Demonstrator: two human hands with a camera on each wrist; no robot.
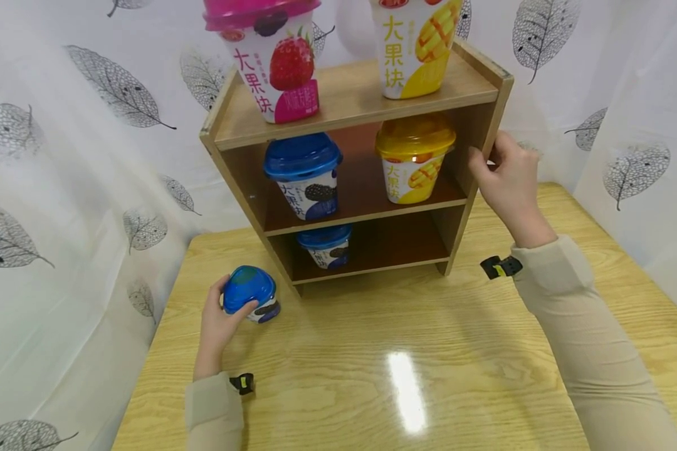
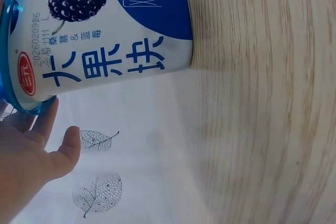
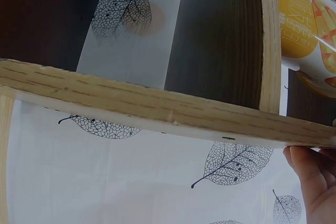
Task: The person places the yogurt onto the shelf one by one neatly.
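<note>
My left hand [image 1: 219, 322] holds a yogurt cup [image 1: 251, 292] by its blue lid, fingers on one side and thumb on the other. The cup stands on the table, left of a small wooden shelf [image 1: 367, 217]. In the left wrist view the yogurt cup [image 2: 115, 35] shows a blackberry-like fruit and blue lettering; part of the left hand [image 2: 31, 156] is at its lid. My right hand [image 1: 510, 181] grips the shelf's right side panel, thumb at the front edge. The right wrist view shows the right hand [image 3: 315, 177] against that panel, partly out of frame.
On the shelf top stand a pink-lidded strawberry cup [image 1: 276, 69] and a yellow mango cup [image 1: 414, 47]. The middle level holds a blue-lidded cup [image 1: 304, 175] and a yellow-lidded cup [image 1: 413, 160]. Another blue-lidded cup [image 1: 326, 245] sits below. Leaf-print curtains [image 1: 79, 163] surround the wooden table [image 1: 327, 376].
</note>
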